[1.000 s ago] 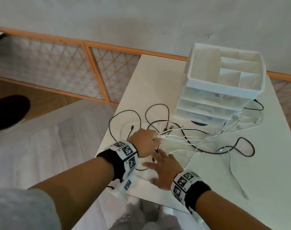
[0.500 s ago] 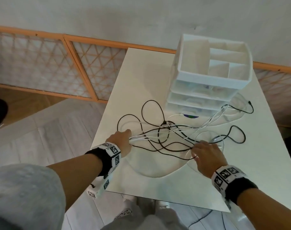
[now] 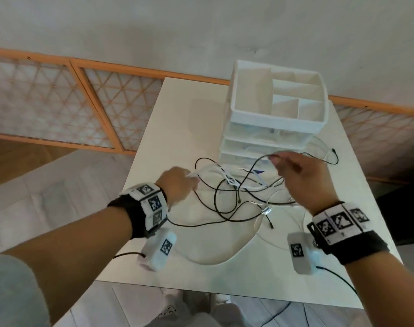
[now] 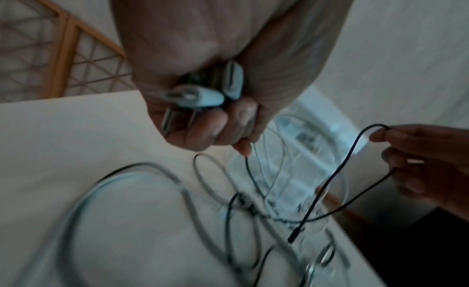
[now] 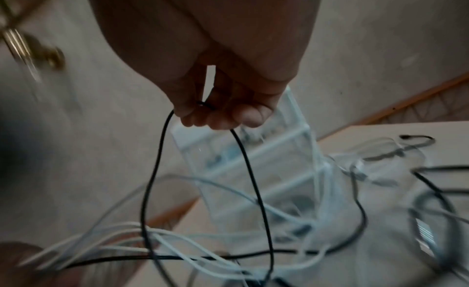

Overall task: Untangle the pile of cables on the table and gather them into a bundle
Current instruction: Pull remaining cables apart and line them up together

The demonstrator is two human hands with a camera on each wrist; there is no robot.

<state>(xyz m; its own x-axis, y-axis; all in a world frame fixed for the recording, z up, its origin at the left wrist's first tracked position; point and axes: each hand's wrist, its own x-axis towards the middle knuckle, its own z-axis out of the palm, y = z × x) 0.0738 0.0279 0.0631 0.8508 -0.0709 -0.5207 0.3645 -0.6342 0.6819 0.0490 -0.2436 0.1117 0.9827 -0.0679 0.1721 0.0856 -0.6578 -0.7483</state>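
A tangle of black and white cables (image 3: 234, 187) lies on the white table (image 3: 158, 128) in front of the drawer unit. My left hand (image 3: 177, 182) is curled round a bunch of cable ends; white plugs (image 4: 200, 96) stick out of its fist in the left wrist view. My right hand (image 3: 298, 171) is raised above the table and pinches a loop of black cable (image 5: 154, 171) between thumb and fingers. That black cable (image 4: 342, 167) hangs down from the right hand into the tangle. A loose black plug (image 3: 271, 225) lies on the table.
A white plastic drawer unit (image 3: 275, 114) with an open divided top tray stands at the back of the table, right behind the cables. A wooden lattice railing (image 3: 71, 102) runs along the wall. The table's front edge (image 3: 224, 289) is near my body.
My right hand has risen from the table and moved back towards the drawer unit, lifting a black cable loop. My left hand still grips the cable ends and has moved little.
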